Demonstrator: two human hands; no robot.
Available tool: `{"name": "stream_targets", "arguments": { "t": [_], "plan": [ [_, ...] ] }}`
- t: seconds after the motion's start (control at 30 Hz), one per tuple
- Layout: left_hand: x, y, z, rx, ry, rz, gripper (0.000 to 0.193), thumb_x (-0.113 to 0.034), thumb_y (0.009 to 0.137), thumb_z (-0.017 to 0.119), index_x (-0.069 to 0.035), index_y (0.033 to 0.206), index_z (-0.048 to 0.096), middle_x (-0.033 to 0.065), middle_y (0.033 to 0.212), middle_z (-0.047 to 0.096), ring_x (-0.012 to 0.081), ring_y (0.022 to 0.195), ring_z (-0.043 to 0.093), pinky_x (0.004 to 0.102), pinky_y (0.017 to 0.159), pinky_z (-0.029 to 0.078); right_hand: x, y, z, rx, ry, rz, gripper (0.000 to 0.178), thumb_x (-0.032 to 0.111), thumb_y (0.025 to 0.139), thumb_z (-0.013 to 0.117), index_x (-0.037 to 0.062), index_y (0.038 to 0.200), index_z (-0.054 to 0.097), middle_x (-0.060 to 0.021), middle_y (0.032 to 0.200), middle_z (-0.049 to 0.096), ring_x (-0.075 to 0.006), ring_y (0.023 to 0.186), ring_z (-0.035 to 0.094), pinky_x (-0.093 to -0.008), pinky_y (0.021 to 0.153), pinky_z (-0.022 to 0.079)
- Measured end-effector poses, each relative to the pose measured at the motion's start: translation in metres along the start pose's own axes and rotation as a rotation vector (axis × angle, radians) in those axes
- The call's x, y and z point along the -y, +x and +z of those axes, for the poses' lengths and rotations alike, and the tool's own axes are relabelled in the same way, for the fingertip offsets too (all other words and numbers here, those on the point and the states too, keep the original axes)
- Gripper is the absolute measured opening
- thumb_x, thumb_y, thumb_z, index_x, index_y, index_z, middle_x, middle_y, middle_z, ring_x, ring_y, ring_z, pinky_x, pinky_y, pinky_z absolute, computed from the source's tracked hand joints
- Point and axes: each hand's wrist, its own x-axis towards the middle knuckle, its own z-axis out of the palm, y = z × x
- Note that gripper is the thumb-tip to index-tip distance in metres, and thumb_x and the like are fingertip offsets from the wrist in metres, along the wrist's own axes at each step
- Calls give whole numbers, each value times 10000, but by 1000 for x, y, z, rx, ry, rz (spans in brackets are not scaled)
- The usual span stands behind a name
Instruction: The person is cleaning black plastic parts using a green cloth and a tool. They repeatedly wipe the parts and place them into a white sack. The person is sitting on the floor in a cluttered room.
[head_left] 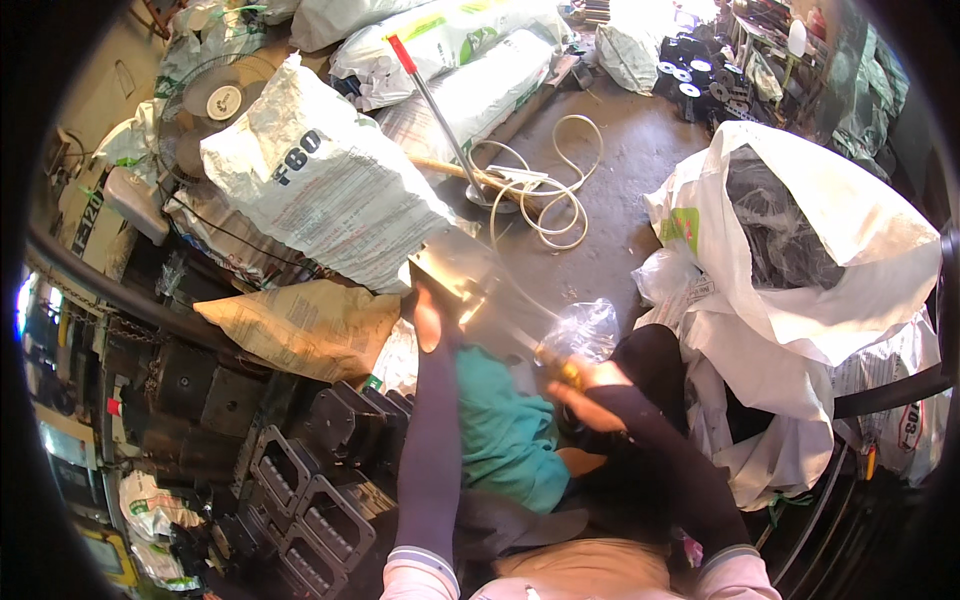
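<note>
My left hand (428,318) is closed on the near left edge of a shiny rectangular piece (468,282), pale and brassy, smeared by motion. Its exact kind cannot be made out. To the right, my right hand (597,392) wraps round a small tool with a yellow handle (568,372), pointing toward the piece; its tip is blurred. A teal cloth (508,430) lies below, over my lap. Just beyond my right hand sits a clear plastic bag (585,330).
A large open white sack (720,330) with dark plastic inside stands right. Full white sacks (320,170) and a fan (222,102) are at the left. A pale hose (545,228) coils on the floor beside a red-handled rod (430,100). Black frame-shaped parts (325,520) lie lower left.
</note>
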Motion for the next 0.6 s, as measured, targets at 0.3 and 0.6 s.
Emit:
{"name": "stream_targets", "arguments": {
  "t": [0.3,0.6],
  "plan": [
    [-10,-6,1,-20,73,-128,709,-590,1003,374,-36,1444,413,118,1375,507,257,1254,466,379,1060,374,-9,13,-28,-226,230,-6,333,327,945,627,77,1163,599,-83,794,638,-162,600,592,-323,548,482],
    [-64,-35,86,317,1008,-177,669,-327,767,848,-23,1293,570,79,1103,658,207,1051,613,349,945,479,4,-6,-56,-137,226,-1,381,347,934,635,70,1193,596,-94,753,634,-173,568,589,-324,532,485]
  ]
}}
